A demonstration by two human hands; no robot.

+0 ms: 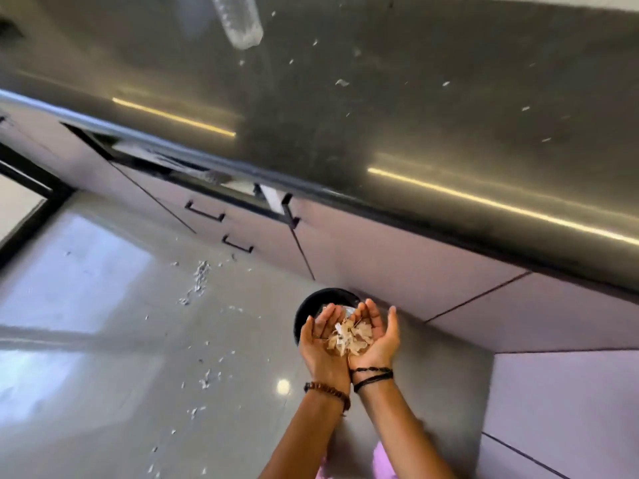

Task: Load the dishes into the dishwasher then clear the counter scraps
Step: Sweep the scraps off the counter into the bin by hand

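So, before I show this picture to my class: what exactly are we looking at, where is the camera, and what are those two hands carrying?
There is no machine here. A person wears one wide-angle camera on the head, so the single picture looks forward and down at their own arms, and the wide lens tilts and bends the room.

The left hand and the right hand are cupped together, palms up, and hold a small heap of pale, papery scraps. Just beyond the hands, a round black bin stands on the floor, against the cabinets.

The dark shiny slab across the top is the kitchen counter. A few small light bits lie on it, and a clear plastic bottle lies near its far edge. More white bits are scattered on the grey floor. Under the counter, one drawer stands open.
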